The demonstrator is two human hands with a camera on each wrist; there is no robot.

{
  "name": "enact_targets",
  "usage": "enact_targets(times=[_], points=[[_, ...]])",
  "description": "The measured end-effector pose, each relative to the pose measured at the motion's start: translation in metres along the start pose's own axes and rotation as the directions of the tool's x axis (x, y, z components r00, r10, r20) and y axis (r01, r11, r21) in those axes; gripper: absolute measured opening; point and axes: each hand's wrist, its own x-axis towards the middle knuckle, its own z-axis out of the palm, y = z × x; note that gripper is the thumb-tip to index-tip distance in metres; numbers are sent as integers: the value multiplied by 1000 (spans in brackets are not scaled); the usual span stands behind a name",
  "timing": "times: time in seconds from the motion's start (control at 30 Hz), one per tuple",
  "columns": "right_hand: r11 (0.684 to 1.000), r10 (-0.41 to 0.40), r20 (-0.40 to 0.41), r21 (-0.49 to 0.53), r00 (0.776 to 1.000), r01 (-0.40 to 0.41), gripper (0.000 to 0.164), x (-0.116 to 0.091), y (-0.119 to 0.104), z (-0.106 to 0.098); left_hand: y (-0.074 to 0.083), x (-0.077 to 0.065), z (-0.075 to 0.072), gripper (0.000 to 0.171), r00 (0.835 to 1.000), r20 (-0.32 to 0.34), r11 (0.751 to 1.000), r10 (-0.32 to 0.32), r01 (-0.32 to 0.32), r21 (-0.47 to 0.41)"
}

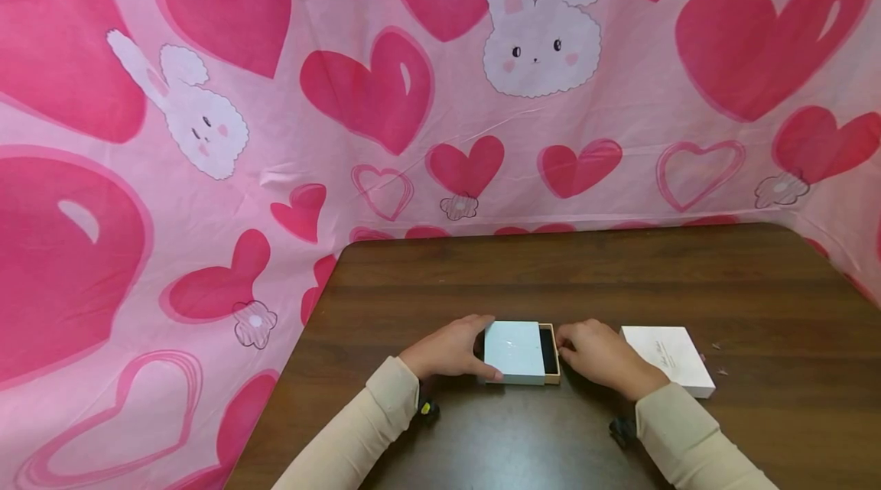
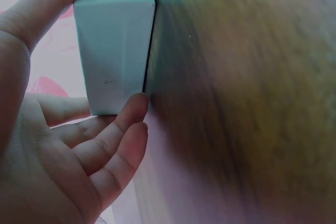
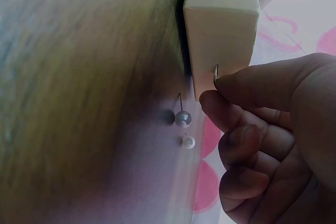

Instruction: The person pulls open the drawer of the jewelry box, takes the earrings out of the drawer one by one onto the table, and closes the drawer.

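Observation:
A pale blue slide-out box (image 1: 512, 348) lies on the table, its tan inner drawer (image 1: 551, 368) partly out on the right, with a dark inside showing. My left hand (image 1: 450, 348) grips the box's outer sleeve (image 2: 113, 56) at its left end, thumb on one side and fingers on the other. At the opposite end my right hand (image 1: 597, 352) pinches a small pull tab (image 3: 216, 72) on the drawer front (image 3: 220, 35) between thumb and index finger. The other fingers of that hand are curled.
Right of my right hand lies a white box (image 1: 668, 358) with printed lettering; small bits (image 1: 721, 372) lie beyond it. In the right wrist view, a larger pearl bead (image 3: 183, 118) on a thin pin and a smaller one (image 3: 188, 142) rest on the wooden table (image 1: 454, 444).

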Motion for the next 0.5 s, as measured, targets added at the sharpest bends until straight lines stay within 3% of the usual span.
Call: enact_targets(times=[0.5], points=[[1000,-21,-13,9,1000,21,14,-2,0,0,7,6,2,106,1000,-7,1000,-3,3,19]])
